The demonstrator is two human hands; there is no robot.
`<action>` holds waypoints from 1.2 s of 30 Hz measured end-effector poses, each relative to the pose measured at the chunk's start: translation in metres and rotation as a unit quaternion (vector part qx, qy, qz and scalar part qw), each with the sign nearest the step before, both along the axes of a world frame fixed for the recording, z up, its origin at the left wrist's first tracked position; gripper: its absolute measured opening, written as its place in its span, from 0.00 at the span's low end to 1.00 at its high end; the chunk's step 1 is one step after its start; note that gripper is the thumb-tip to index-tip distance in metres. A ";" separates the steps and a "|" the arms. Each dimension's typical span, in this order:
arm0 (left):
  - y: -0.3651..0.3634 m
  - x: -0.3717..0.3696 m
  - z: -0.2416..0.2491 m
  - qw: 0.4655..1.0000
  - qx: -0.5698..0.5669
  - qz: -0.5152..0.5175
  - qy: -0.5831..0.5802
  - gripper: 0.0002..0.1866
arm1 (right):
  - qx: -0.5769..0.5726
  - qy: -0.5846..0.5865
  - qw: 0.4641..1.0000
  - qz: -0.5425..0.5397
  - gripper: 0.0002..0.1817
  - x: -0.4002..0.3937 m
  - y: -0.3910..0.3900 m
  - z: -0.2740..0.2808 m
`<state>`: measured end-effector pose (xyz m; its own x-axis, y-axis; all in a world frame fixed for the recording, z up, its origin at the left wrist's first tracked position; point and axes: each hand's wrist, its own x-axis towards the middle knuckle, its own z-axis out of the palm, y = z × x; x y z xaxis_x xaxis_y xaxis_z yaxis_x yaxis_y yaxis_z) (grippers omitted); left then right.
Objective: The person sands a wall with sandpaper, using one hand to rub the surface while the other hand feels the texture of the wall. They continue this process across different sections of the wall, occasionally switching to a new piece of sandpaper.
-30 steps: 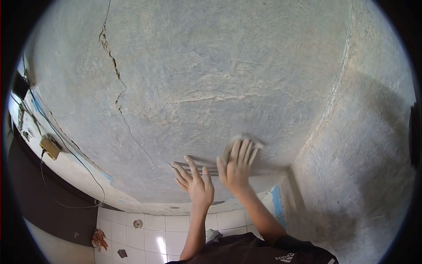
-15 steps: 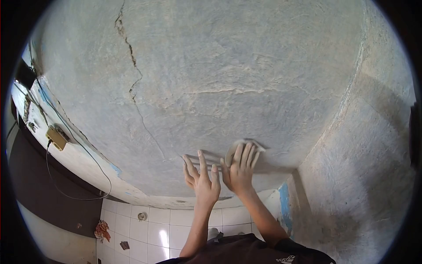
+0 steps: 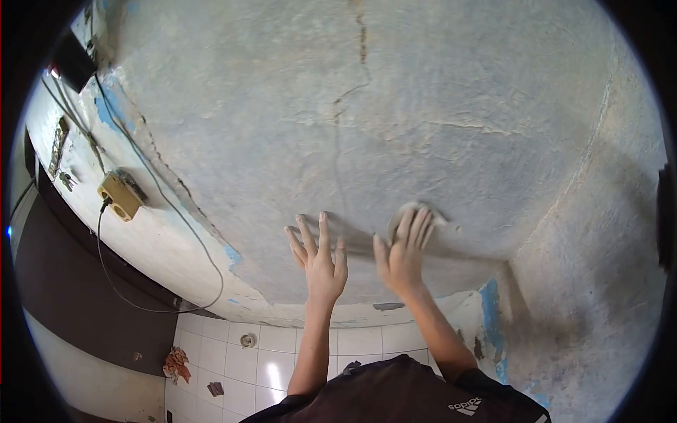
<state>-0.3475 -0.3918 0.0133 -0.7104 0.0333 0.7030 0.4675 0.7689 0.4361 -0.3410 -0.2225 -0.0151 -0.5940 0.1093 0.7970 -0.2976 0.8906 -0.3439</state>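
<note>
My left hand (image 3: 321,264) is spread with its fingers apart at the lower part of the grey wall (image 3: 451,169), and nothing is in it. To the right, my right hand (image 3: 405,257) lies with its fingers flat over a pale, thin pad (image 3: 403,213), pressing it to the wall. The pad's rounded edge and a corner show around the fingertips; its underside is hidden. A thin crack (image 3: 363,42) runs down the plaster above my hands. Rough raised plaster (image 3: 479,125) crosses the wall higher up.
On the left, a yellowish socket block (image 3: 120,195) with a plugged-in cable (image 3: 211,271) is fixed to the wall. Keys (image 3: 67,180) hang beside it. Below are white floor tiles (image 3: 240,359), with crumpled orange-brown stuff (image 3: 176,364). Another rough wall (image 3: 585,275) meets at the right corner.
The camera view has swung, so the crack and socket appear farther right. Both hands show higher in the picture, the right one with the pad still under its fingers. The left hand stays spread.
</note>
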 end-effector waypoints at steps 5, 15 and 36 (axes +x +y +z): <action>-0.058 -0.005 -0.004 1.000 -0.009 0.008 -0.025 0.31 | 0.005 0.089 0.996 -0.004 0.41 -0.015 -0.022 0.085; -0.116 -0.025 -0.033 0.997 -0.056 -0.040 -0.019 0.33 | 0.021 0.032 0.998 -0.042 0.40 -0.022 -0.107 0.004; -0.115 -0.020 -0.044 0.986 -0.085 -0.093 -0.113 0.38 | 0.063 0.133 0.980 -0.137 0.43 -0.023 -0.104 0.095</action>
